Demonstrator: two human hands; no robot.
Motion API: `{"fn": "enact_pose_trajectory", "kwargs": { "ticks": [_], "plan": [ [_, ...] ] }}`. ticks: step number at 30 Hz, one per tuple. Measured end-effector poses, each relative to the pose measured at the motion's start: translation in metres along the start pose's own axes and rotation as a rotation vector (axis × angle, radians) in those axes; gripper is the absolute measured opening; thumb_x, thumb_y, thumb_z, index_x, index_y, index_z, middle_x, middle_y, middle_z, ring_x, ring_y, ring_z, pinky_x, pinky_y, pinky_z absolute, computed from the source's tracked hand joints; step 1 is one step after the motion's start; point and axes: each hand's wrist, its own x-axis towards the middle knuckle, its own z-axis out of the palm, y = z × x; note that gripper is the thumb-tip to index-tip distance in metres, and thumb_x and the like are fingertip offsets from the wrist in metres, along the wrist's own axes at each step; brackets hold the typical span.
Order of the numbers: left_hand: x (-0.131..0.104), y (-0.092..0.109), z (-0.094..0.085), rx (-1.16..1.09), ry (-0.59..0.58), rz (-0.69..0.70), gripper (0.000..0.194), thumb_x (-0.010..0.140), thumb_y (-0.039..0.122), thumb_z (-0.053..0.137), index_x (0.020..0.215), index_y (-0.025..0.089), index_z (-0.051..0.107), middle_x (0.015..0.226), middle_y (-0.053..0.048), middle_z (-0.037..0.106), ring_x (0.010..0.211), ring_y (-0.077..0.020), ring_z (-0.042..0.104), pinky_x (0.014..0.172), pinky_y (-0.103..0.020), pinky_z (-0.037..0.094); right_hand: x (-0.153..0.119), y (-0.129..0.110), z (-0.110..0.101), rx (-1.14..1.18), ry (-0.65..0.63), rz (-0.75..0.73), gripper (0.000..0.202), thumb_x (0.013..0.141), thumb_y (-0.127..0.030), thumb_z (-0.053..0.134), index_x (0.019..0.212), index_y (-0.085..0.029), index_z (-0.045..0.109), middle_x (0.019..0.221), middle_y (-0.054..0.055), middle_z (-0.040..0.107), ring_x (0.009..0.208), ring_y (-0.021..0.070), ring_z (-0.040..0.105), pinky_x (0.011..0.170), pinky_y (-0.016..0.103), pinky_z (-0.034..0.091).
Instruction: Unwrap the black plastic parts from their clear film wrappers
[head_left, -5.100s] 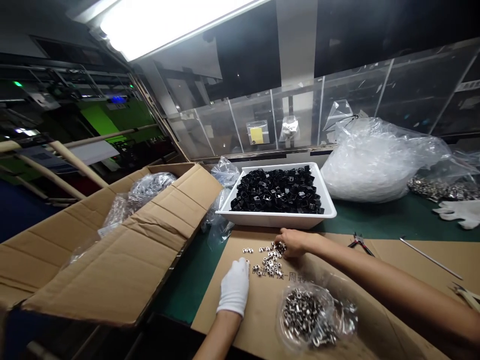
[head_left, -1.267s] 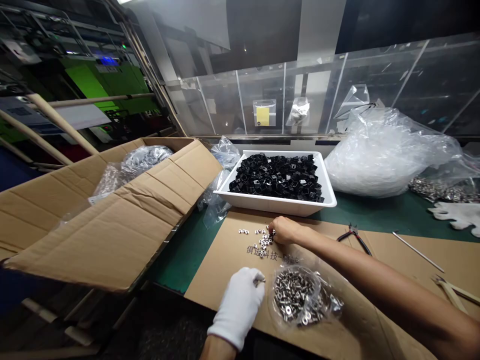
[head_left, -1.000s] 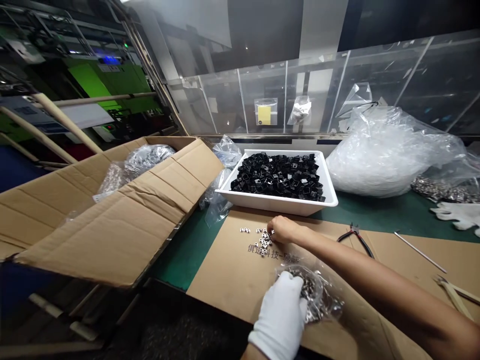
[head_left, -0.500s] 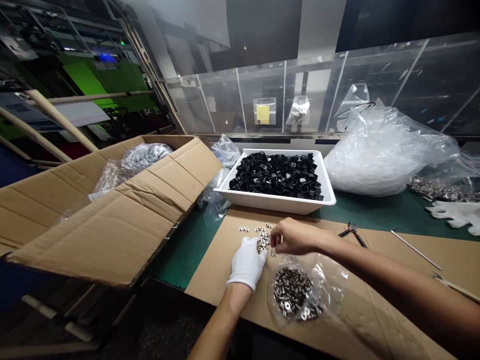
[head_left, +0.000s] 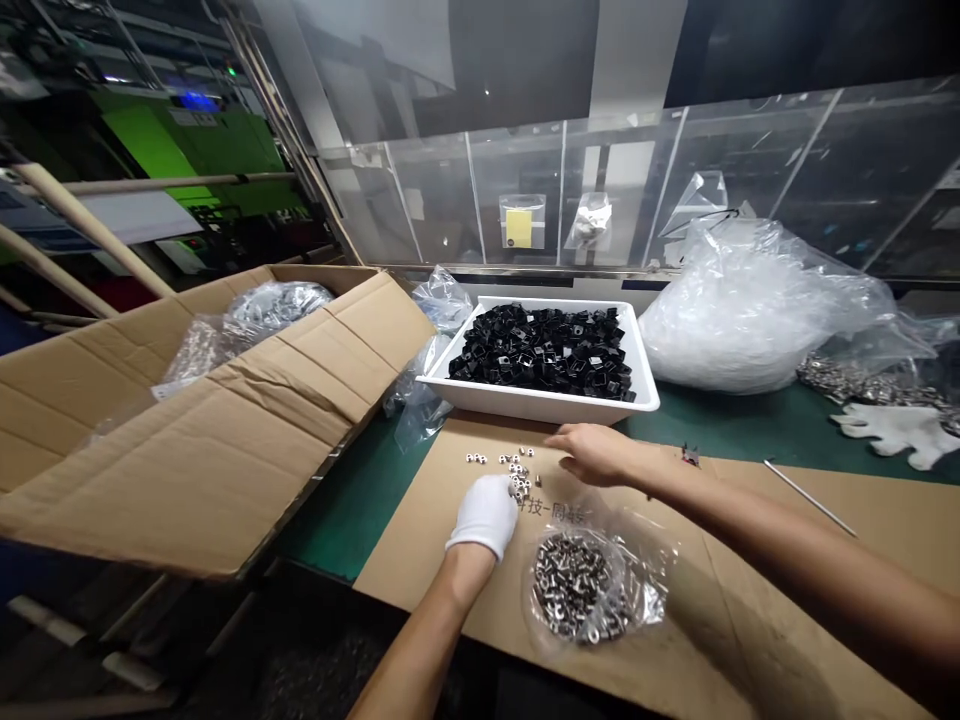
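My left hand [head_left: 486, 512], in a white glove, rests on the cardboard sheet [head_left: 420, 510] against a small cluster of shiny metal bushings [head_left: 517, 468]. Its fingertips point down and are mostly hidden, so I cannot see whether they grip a piece. My bare right hand [head_left: 594, 453] hovers just right of the cluster, fingers stretched to the left and thumb apart, nothing visible in it. One bushing stands alone between the hands. Closer to me, a clear plastic bag [head_left: 649, 595] lies open, full of similar metal bushings [head_left: 571, 585].
Behind the hands stands a white tray [head_left: 540, 403] heaped with black plastic parts [head_left: 547, 350]. A large cardboard box [head_left: 225, 440] is at left. On the right are a bulging clear bag [head_left: 735, 310], a white glove [head_left: 896, 430], a thin metal rod [head_left: 810, 497] and pliers partly behind my forearm.
My right hand has moved up and away from the bushings, its fingers going from curled to stretched. The gloved hand stays beside the cluster. The view has shifted slightly.
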Motion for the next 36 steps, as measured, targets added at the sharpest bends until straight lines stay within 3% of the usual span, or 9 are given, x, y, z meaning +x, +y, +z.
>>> {"fn": "enact_pose_trajectory", "kwargs": {
  "ticks": [5, 9, 12, 16, 20, 25, 28, 33, 36],
  "plan": [
    [-0.046, 0.008, -0.008, -0.142, 0.058, 0.061, 0.020, 0.083, 0.020, 0.050, 0.086, 0.020, 0.070, 0.090, -0.007, 0.071, 0.082, -0.0166, 0.063, 0.079, -0.025, 0.045, 0.066, -0.004, 0.039, 0.050, -0.076, 0.033, 0.045, 0.090, -0.033, 0.050, 0.134, -0.021, 0.051, 0.121, 0.015, 0.057, 0.094, 0.0231, 0.065, 0.079, 0.029, 0.049],
    [-0.087, 0.036, 0.006, -0.257, -0.002, 0.203, 0.017, 0.084, 0.023, 0.053, 0.088, 0.022, 0.069, 0.091, -0.004, 0.067, 0.083, -0.0161, 0.061, 0.080, -0.025, 0.045, 0.079, -0.009, 0.045, 0.040, -0.062, 0.024, 0.028, 0.088, -0.023, 0.050, 0.110, -0.021, 0.068, 0.109, 0.011, 0.066, 0.094, 0.0223, 0.065, 0.078, 0.026, 0.046],
    [-0.094, 0.046, 0.011, -0.268, -0.002, 0.221, 0.020, 0.086, 0.028, 0.052, 0.099, 0.024, 0.067, 0.100, -0.005, 0.067, 0.087, -0.0178, 0.061, 0.082, -0.027, 0.045, 0.079, -0.009, 0.043, 0.027, -0.079, 0.039, 0.024, 0.083, -0.016, 0.053, 0.097, -0.016, 0.072, 0.099, 0.012, 0.070, 0.090, 0.0230, 0.066, 0.074, 0.025, 0.045],
    [-0.078, 0.016, -0.002, -0.237, 0.094, 0.122, 0.030, 0.090, 0.033, 0.048, 0.116, 0.024, 0.062, 0.117, -0.006, 0.064, 0.103, -0.0188, 0.059, 0.096, -0.028, 0.041, 0.064, -0.012, 0.026, 0.032, -0.041, 0.041, 0.022, 0.082, -0.015, 0.053, 0.092, -0.015, 0.073, 0.093, 0.012, 0.072, 0.084, 0.0219, 0.066, 0.070, 0.025, 0.044],
    [-0.053, -0.017, -0.006, -0.182, 0.099, 0.043, 0.050, 0.086, 0.034, 0.055, 0.134, 0.023, 0.048, 0.136, -0.008, 0.052, 0.117, -0.0218, 0.054, 0.100, -0.029, 0.039, 0.007, -0.033, -0.006, 0.223, -0.007, -0.063, 0.023, 0.085, -0.018, 0.050, 0.093, -0.020, 0.071, 0.088, 0.005, 0.072, 0.072, 0.0160, 0.064, 0.063, 0.023, 0.042],
    [-0.022, -0.014, 0.013, -0.158, 0.102, 0.113, 0.073, 0.081, 0.040, 0.061, 0.145, 0.027, 0.031, 0.144, -0.009, 0.042, 0.115, -0.0250, 0.056, 0.092, -0.031, 0.044, -0.061, -0.058, -0.019, 0.246, -0.184, -0.211, 0.016, 0.082, -0.026, 0.058, 0.092, -0.024, 0.071, 0.086, 0.003, 0.072, 0.075, 0.0176, 0.065, 0.066, 0.025, 0.044],
    [-0.006, -0.006, 0.018, -0.111, 0.108, 0.154, 0.057, 0.085, 0.035, 0.054, 0.139, 0.027, 0.040, 0.134, -0.010, 0.050, 0.106, -0.0245, 0.060, 0.089, -0.032, 0.046, -0.047, -0.051, -0.004, 0.190, -0.131, -0.123, 0.024, 0.083, -0.029, 0.058, 0.103, -0.023, 0.069, 0.099, 0.007, 0.071, 0.086, 0.0207, 0.066, 0.074, 0.027, 0.046],
    [0.010, -0.002, 0.012, -0.057, 0.074, 0.213, 0.032, 0.087, 0.024, 0.048, 0.117, 0.025, 0.059, 0.122, -0.009, 0.057, 0.104, -0.0216, 0.060, 0.092, -0.031, 0.045, 0.017, -0.029, 0.035, 0.128, -0.121, 0.123, 0.043, 0.075, -0.034, 0.068, 0.115, -0.019, 0.065, 0.112, 0.013, 0.066, 0.094, 0.0254, 0.065, 0.074, 0.027, 0.047],
    [0.012, 0.000, 0.008, -0.045, 0.045, 0.222, 0.029, 0.086, 0.021, 0.047, 0.112, 0.022, 0.061, 0.116, -0.009, 0.061, 0.103, -0.0218, 0.060, 0.093, -0.031, 0.044, 0.035, -0.029, 0.051, 0.139, -0.122, 0.165, 0.034, 0.074, -0.028, 0.068, 0.107, -0.021, 0.069, 0.107, 0.010, 0.069, 0.092, 0.0227, 0.066, 0.072, 0.024, 0.046]
  ]
}}
